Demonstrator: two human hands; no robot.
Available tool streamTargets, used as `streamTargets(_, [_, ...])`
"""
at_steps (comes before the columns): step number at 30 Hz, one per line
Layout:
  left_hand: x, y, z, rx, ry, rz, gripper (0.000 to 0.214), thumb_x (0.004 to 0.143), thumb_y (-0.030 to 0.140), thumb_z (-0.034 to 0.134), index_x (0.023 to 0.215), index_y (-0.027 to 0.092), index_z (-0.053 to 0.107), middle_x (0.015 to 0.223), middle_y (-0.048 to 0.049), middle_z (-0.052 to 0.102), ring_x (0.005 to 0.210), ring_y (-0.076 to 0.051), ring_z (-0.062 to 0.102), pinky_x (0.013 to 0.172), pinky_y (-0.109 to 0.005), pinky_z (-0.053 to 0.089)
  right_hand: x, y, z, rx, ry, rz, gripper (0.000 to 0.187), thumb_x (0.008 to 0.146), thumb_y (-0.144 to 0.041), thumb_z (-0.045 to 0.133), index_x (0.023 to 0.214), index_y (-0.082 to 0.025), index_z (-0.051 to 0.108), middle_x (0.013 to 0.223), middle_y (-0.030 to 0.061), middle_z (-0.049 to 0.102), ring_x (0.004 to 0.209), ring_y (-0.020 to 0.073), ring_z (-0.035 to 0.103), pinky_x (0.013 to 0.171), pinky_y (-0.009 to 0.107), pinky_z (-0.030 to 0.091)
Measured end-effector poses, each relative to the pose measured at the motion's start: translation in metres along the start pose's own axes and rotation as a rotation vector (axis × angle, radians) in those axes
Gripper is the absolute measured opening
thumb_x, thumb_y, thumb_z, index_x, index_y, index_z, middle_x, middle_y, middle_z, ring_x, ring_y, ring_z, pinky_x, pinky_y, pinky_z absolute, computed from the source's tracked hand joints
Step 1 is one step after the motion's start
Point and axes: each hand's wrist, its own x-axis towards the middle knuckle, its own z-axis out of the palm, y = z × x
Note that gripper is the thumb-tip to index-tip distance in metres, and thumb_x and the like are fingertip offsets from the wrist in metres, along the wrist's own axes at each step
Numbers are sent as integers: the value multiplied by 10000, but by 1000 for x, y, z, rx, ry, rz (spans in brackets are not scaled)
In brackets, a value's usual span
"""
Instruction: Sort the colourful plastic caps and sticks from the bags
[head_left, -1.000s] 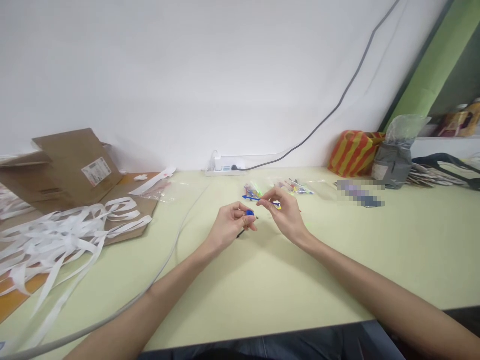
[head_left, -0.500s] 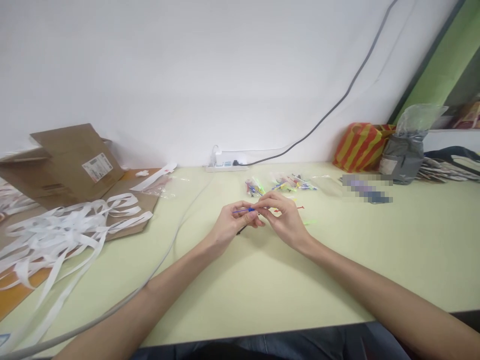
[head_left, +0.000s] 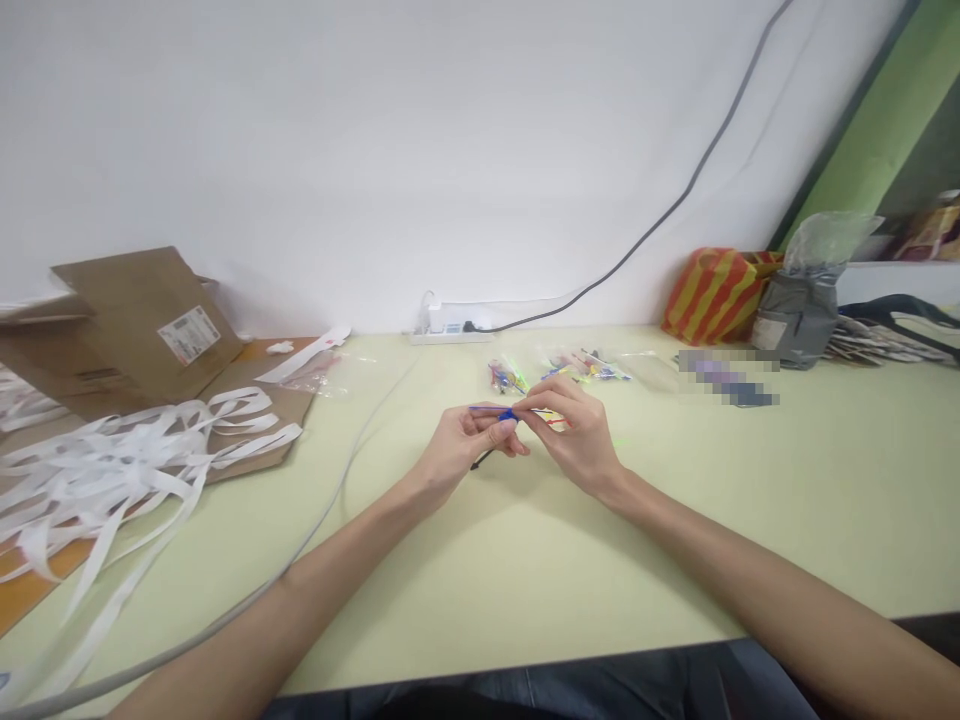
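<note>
1. Left hand: fingers curled, thumb and fingertips pinching a thin blue plastic rod at a small blue knob. A black stick projects below this hand; its contact with the hand cannot be confirmed.
2. Right hand: closed in a pinch at the rod's other end, fingertips just beside those of the left hand. A small yellow-and-red plastic piece shows at these fingers; whether it is joined to the rod cannot be determined.
3. Location: the held items are in the air above the pale green table, near its middle.
4. Beyond the hands: clear plastic bags of coloured parts lie on the table, with a pixelated item to their right.
5. Left side: white plastic strapping lies across flattened cardboard; a grey cable runs along the table.
6. Rear: a power strip stands at the wall. A striped orange-and-yellow bag sits beside a grey bag.
</note>
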Motion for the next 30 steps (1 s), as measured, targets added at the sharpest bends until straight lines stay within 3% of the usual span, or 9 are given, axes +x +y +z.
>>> streamTargets(5, [1, -4, 0, -64, -2, -16, 360, 824, 401, 752, 1023, 105, 709, 751, -83, 735, 766, -216, 717, 794, -351, 545, -4, 8, 2, -28, -21, -50, 120, 914, -143, 617, 906, -224, 705, 840, 50, 652, 802, 180, 609, 714, 328, 498])
streamTargets(17, [1, 2, -3, -50, 0, -23, 384, 812, 410, 761, 1032, 99, 714, 737, -83, 723, 756, -206, 700, 818, -373, 542, -8, 2, 5, -53, -6, 0, 156, 949, -176, 556, 917, -239, 694, 862, 63, 644, 811, 182, 618, 711, 334, 521])
streamTargets(24, [2, -2, -5, -34, -4, -16, 354, 806, 418, 764, 950, 97, 721, 751, -88, 724, 732, -192, 691, 757, -323, 542, -8, 2, 6, -34, -55, -56, 153, 949, -152, 539, 953, -231, 670, 884, 67, 638, 826, 177, 623, 711, 324, 527])
streamTargets(30, [2, -1, -5, -16, -19, -1, 332, 815, 401, 758, 965, 107, 721, 788, -82, 724, 767, -196, 696, 822, -347, 551, -8, 3, 5, 5, -104, -33, 193, 953, -151, 520, 1015, -249, 674, 931, 70, 633, 866, 185, 623, 740, 334, 532])
